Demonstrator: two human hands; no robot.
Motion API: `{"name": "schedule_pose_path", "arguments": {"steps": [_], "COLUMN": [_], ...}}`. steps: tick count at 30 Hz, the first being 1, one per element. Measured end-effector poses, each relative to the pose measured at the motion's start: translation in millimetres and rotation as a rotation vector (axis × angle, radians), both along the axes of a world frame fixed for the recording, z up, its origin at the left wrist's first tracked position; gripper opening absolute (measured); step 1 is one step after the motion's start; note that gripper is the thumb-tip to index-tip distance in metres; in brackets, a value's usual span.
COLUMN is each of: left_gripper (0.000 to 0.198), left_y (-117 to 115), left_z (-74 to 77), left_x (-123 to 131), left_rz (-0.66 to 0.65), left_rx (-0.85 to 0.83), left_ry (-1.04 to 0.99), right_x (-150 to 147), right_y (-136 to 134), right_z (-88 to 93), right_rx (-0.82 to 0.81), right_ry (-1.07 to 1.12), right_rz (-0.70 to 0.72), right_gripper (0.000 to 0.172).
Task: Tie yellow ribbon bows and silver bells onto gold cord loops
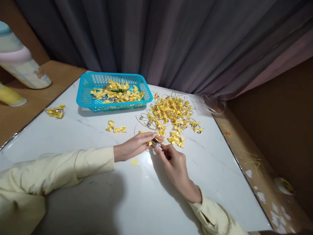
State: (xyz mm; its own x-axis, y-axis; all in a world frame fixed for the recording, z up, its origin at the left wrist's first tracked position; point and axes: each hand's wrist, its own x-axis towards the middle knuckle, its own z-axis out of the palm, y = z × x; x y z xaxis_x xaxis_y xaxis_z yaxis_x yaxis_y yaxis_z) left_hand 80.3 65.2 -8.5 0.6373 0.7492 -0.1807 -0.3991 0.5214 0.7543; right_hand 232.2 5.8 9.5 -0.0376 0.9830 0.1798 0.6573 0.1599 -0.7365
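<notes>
Over the middle of the table, my two hands meet. My right hand is closed around a small dark metal hand tool; its exact kind is hidden by the fingers. The tool's tip reaches the fingertips of my left hand. That hand pinches a yellow ribbon bow, mostly covered by the fingers. Just beyond lies a heap of yellow ribbon bows with silver bells and thin cords. A pair of bows rests left of the heap, and a scrap of yellow ribbon lies near my left wrist.
A turquoise basket holds more yellow bows and a green twist tie. Another bow bundle sits at the table's left. A tumbler stands far left. A tape roll and paper scraps lie beyond the right edge. Grey curtains hang behind.
</notes>
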Motion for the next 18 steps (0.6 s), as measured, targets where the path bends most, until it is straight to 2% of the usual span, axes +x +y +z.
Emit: {"name": "schedule_pose_path", "arguments": {"steps": [18], "left_gripper": [0.024], "left_y": [1.0], "left_z": [-2.2], "left_x": [0.2], "left_rz": [-0.050], "left_rx": [0.035], "left_ry": [-0.016], "right_x": [1.1], "right_y": [-0.2], "right_z": [-2.2], "right_rx": [0.037], "right_ry": [-0.061], "right_rz": [0.019], "right_gripper": [0.032]}}
